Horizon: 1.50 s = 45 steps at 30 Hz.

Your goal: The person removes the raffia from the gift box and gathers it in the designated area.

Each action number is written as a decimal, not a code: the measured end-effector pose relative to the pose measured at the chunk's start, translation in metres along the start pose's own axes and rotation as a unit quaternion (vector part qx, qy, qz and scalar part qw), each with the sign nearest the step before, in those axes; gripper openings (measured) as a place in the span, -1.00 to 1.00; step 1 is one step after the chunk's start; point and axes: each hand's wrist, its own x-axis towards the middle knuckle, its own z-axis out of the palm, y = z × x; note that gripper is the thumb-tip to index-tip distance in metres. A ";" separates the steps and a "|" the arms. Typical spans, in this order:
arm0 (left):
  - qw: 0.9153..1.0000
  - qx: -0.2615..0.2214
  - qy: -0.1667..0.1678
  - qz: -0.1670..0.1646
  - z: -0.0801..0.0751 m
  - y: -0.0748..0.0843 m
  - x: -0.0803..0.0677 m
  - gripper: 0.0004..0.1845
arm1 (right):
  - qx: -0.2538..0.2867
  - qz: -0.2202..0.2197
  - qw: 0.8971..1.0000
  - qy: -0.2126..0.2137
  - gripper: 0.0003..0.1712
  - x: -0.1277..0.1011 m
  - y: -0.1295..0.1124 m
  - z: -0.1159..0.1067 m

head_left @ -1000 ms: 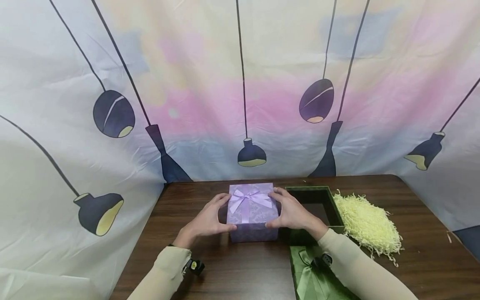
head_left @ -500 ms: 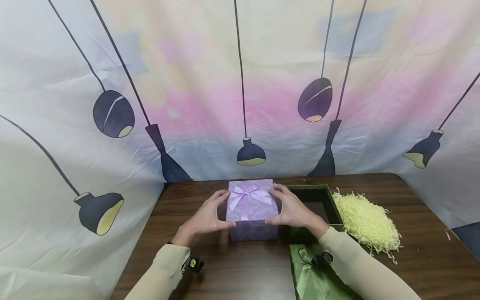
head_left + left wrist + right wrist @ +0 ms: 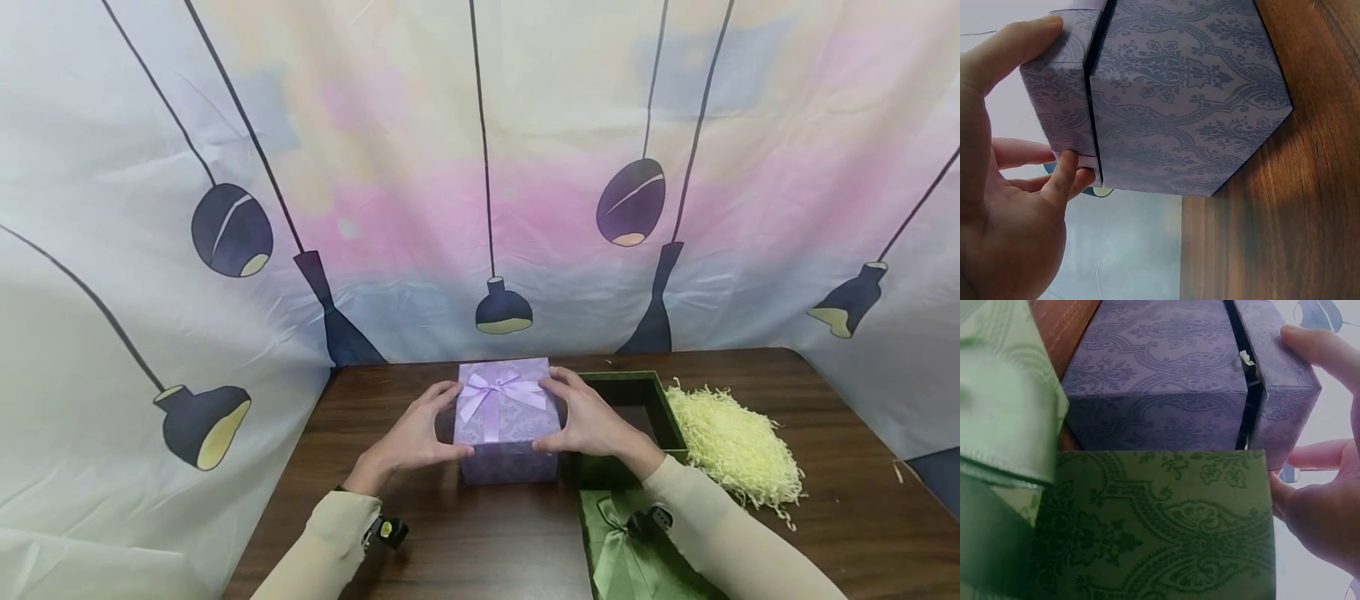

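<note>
Head view: the purple gift box stood on the wooden table, just left of the open green box. The left hand and right hand gripped its lid from both sides, thumbs at the near corners.

Left wrist view: the thumb and fingertips pinched the lid's rim; a dark gap showed between lid and base.

Right wrist view: same gap (something pale sat in it).

Risk, as a judgement: an uneven pull could jam the lid askew, or drag the base up with it and knock it against the green box.
</note>
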 end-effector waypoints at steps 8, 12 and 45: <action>1.000 0.006 0.013 0.024 0.000 0.001 -0.001 0.09 | 0.000 -0.008 1.000 0.002 0.12 -0.002 -0.003 -0.003; 1.000 0.005 0.009 0.019 -0.001 0.003 -0.002 0.09 | 0.000 -0.012 1.000 0.004 0.12 -0.004 -0.004 -0.004; 0.999 0.011 0.009 0.042 -0.008 0.022 -0.020 0.09 | -0.011 -0.026 0.999 0.019 0.12 -0.023 -0.017 -0.009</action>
